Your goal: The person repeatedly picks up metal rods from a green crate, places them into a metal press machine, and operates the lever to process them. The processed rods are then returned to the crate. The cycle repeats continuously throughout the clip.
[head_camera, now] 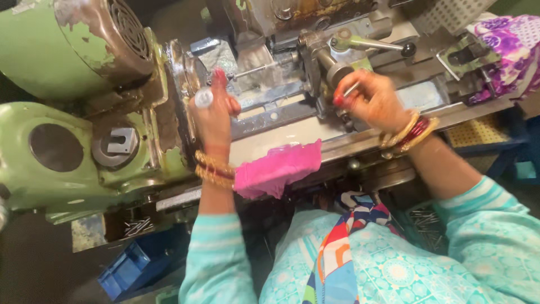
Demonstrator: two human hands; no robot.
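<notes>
I am at a green, worn lathe-like machine. My left hand is raised near the machine's chuck end, its fingers curled round a small white cylindrical piece. My right hand is closed on a thin metal lever or rod by the machine's tool block. A thin metal rod sticks out between the two hands. Both wrists carry gold and red bangles.
A pink cloth hangs over the machine bed's front edge. A black-knobbed handle stands behind my right hand. A blue plastic bin sits low left, with metal pins above it. Purple patterned cloth lies at far right.
</notes>
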